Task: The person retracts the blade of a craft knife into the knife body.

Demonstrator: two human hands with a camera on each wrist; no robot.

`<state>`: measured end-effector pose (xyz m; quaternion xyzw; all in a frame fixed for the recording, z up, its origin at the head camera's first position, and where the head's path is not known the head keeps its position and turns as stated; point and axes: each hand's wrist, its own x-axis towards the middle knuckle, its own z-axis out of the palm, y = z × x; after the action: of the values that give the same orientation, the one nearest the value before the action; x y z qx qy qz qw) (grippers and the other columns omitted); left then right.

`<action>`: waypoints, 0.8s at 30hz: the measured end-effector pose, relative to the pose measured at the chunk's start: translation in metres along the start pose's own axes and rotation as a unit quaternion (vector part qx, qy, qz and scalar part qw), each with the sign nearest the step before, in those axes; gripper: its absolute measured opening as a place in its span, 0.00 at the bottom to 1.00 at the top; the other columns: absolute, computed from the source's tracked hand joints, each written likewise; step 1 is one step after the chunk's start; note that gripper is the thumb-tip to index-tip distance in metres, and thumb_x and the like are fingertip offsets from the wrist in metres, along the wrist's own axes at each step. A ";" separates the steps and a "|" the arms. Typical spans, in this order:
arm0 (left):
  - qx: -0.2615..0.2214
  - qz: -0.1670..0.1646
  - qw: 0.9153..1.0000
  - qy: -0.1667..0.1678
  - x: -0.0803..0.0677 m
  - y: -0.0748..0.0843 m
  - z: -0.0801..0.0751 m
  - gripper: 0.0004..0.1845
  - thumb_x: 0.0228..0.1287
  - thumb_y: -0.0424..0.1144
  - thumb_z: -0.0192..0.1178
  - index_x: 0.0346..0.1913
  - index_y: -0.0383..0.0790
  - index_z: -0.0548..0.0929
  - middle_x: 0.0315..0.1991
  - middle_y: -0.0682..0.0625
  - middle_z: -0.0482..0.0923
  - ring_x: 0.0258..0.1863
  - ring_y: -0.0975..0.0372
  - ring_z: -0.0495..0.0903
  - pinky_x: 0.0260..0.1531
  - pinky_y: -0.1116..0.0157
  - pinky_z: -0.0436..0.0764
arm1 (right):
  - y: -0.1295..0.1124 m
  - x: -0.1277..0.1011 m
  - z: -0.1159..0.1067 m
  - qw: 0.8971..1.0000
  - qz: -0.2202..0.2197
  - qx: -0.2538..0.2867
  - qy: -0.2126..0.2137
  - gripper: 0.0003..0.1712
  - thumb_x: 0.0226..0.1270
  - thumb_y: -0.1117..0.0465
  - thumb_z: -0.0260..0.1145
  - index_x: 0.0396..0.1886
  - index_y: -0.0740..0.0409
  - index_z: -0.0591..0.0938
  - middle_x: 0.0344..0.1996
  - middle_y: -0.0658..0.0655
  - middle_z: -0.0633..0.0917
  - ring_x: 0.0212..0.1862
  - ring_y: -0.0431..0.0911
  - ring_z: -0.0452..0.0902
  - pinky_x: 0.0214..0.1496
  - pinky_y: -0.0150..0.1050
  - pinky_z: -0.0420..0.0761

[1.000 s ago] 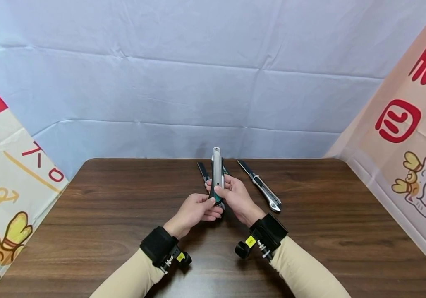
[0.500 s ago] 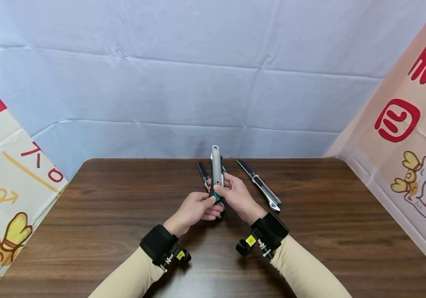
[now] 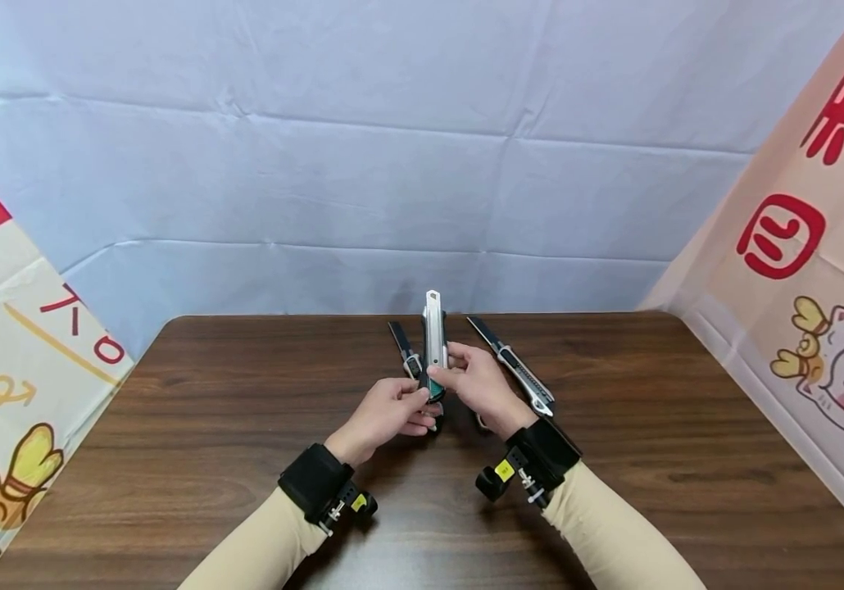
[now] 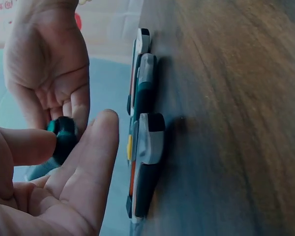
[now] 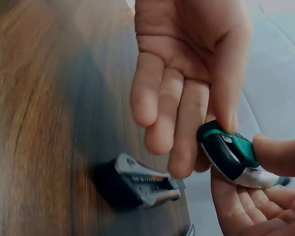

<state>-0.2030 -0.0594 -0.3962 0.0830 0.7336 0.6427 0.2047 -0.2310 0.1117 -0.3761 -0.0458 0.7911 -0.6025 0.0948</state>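
Both hands hold one knife (image 3: 433,344) upright above the surface (image 3: 245,426): left hand (image 3: 390,414) pinches its base, right hand (image 3: 477,385) grips its middle.

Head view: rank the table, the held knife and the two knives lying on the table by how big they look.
1. table
2. held knife, nearer the camera, so unsure
3. right lying knife
4. left lying knife, partly hidden behind the held one

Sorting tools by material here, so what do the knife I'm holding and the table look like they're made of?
Held utility knife: body looks like brushed metal, pale and silvery, with a glossy green-and-black end cap that seems plastic. Table: dark brown wood grain with a satin sheen; solid wood or laminate, I cannot tell.
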 end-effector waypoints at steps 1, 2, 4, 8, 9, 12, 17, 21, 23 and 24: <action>-0.001 0.002 1.000 0.002 0.001 0.001 0.001 0.18 0.77 0.38 0.48 0.59 0.30 0.75 0.50 0.33 0.83 0.41 0.54 0.87 0.43 0.63 0.87 | 0.000 0.000 -0.001 1.000 0.003 0.002 0.000 0.28 0.69 0.64 0.63 0.67 0.61 0.71 0.52 0.64 0.84 0.49 0.47 0.82 0.53 0.47 0.81; -0.002 0.004 1.000 0.004 0.002 0.001 0.002 0.17 0.76 0.38 0.48 0.59 0.30 0.75 0.50 0.33 0.82 0.42 0.53 0.87 0.43 0.63 0.87 | 0.001 0.000 -0.003 1.000 0.002 0.002 0.000 0.28 0.69 0.64 0.64 0.67 0.62 0.70 0.53 0.65 0.84 0.49 0.46 0.82 0.51 0.45 0.82; 0.000 0.009 1.000 0.003 0.004 0.002 0.005 0.17 0.76 0.37 0.48 0.59 0.29 0.75 0.50 0.32 0.82 0.43 0.51 0.86 0.43 0.63 0.87 | 0.002 -0.001 -0.007 1.000 0.004 -0.004 0.001 0.28 0.68 0.64 0.64 0.67 0.62 0.70 0.53 0.65 0.84 0.47 0.46 0.82 0.48 0.41 0.82; 0.013 0.019 1.000 -0.003 0.009 0.004 0.011 0.17 0.76 0.35 0.48 0.59 0.27 0.75 0.51 0.31 0.81 0.45 0.49 0.86 0.43 0.63 0.87 | 0.006 -0.002 -0.016 1.000 0.003 -0.022 -0.005 0.28 0.69 0.63 0.63 0.67 0.61 0.69 0.51 0.64 0.84 0.43 0.44 0.82 0.46 0.39 0.83; 0.018 0.022 1.000 -0.004 0.010 0.004 0.013 0.17 0.76 0.35 0.48 0.58 0.27 0.75 0.51 0.31 0.81 0.45 0.49 0.86 0.43 0.63 0.87 | 0.006 -0.002 -0.018 1.000 0.003 -0.028 -0.003 0.29 0.70 0.62 0.63 0.68 0.60 0.69 0.50 0.64 0.84 0.43 0.43 0.82 0.45 0.40 0.84; 0.031 0.027 0.999 -0.009 0.014 0.006 0.019 0.16 0.76 0.35 0.48 0.58 0.27 0.76 0.50 0.32 0.81 0.46 0.47 0.85 0.43 0.62 0.87 | 0.008 -0.003 -0.025 0.999 0.001 -0.045 -0.002 0.30 0.70 0.61 0.63 0.70 0.60 0.68 0.48 0.65 0.84 0.41 0.44 0.82 0.46 0.42 0.85; 0.050 0.026 0.998 -0.013 0.023 0.010 0.029 0.16 0.76 0.35 0.48 0.58 0.28 0.77 0.48 0.35 0.82 0.46 0.48 0.85 0.44 0.62 0.87 | 0.009 -0.004 -0.037 0.998 0.011 -0.063 0.010 0.31 0.71 0.61 0.62 0.70 0.63 0.66 0.49 0.66 0.84 0.40 0.44 0.82 0.44 0.38 0.84; 0.057 0.030 0.998 -0.019 0.029 0.015 0.038 0.17 0.75 0.34 0.48 0.61 0.30 0.75 0.51 0.37 0.82 0.49 0.47 0.84 0.44 0.63 0.87 | 0.010 -0.006 -0.049 0.998 0.028 -0.062 0.020 0.30 0.72 0.61 0.61 0.69 0.64 0.67 0.52 0.67 0.83 0.43 0.45 0.81 0.47 0.39 0.83; 0.059 0.036 0.997 -0.025 0.032 0.016 0.042 0.18 0.75 0.33 0.48 0.62 0.30 0.74 0.54 0.37 0.81 0.50 0.46 0.83 0.46 0.62 0.86 | 0.011 -0.007 -0.055 0.997 0.031 -0.062 0.024 0.29 0.72 0.61 0.61 0.69 0.65 0.68 0.52 0.67 0.83 0.44 0.45 0.80 0.48 0.41 0.83; 0.060 0.039 0.997 -0.027 0.033 0.017 0.045 0.18 0.75 0.32 0.49 0.62 0.29 0.74 0.55 0.37 0.80 0.51 0.46 0.83 0.47 0.62 0.86 | 0.012 -0.008 -0.058 0.997 0.032 -0.062 0.024 0.28 0.72 0.61 0.61 0.68 0.65 0.68 0.52 0.67 0.82 0.44 0.44 0.80 0.49 0.43 0.83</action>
<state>-0.2169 -0.0034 -0.3900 0.1410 0.7610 0.6027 0.1943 -0.2350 0.1709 -0.3720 -0.0116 0.8299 -0.5502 0.0918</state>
